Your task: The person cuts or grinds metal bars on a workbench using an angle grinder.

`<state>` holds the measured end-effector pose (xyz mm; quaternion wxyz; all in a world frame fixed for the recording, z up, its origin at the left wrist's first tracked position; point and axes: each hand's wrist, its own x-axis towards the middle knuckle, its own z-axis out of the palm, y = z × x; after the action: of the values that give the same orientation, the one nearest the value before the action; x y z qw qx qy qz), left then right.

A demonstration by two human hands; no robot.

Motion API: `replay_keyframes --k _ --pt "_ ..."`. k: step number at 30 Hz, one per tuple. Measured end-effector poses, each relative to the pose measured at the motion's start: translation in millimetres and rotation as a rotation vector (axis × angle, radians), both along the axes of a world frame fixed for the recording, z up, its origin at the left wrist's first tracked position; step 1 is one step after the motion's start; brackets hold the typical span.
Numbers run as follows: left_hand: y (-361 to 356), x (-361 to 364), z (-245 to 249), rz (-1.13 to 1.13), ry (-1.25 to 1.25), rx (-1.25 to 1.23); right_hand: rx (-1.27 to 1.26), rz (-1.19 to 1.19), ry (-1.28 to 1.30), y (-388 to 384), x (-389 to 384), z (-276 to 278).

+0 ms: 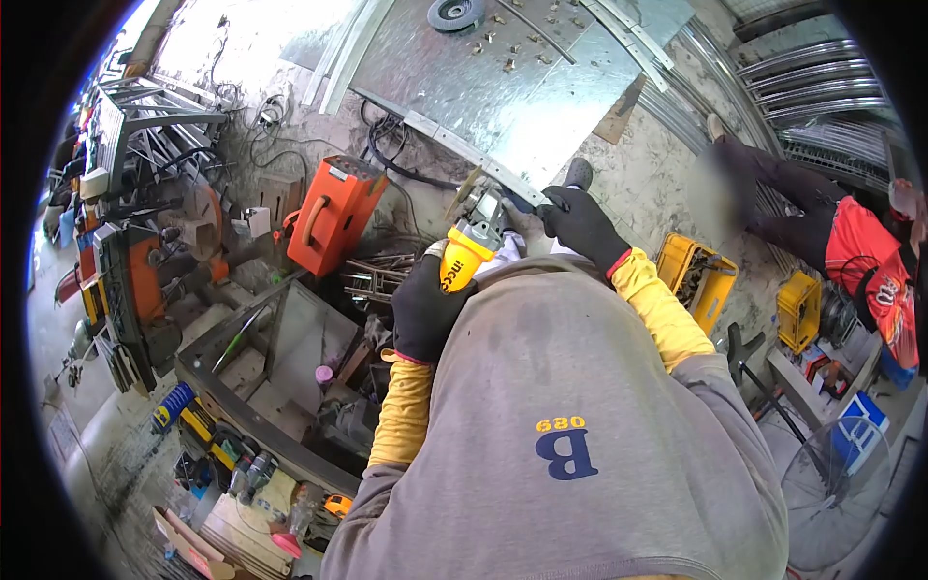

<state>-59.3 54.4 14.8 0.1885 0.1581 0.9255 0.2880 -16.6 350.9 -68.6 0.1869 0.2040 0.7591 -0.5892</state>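
Cluttered metal workshop floor, galvanised sheet (503, 97) laid flat
At the sheet's near edge, left hand (425, 311) is clenched round the grinder (466, 253) body, right hand (580, 224) curled shut at its head; probably heavy, rigid, best held at both ends

Yellow grinder (466, 257), black gloves (583, 227), orange case (333, 215)

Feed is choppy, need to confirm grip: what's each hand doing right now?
Left hand: closed around the yellow body of the angle grinder.
Right hand: closed at its head, apparently gripping the side handle.
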Motion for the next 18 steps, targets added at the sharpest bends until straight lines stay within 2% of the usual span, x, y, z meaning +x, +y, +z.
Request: replay_keyframes --k 3,5,18 --pt "2 -1 0 -0.008 -0.001 -0.015 0.041 0.026 -0.013 -1 -2 -8" --pt "4 -1 -1 -0.008 0.009 -0.005 0.067 0.026 0.109 -4 0 -12" --pt "6 1 -11 -0.022 0.016 -0.03 0.066 -0.015 0.104 -6 4 -12"
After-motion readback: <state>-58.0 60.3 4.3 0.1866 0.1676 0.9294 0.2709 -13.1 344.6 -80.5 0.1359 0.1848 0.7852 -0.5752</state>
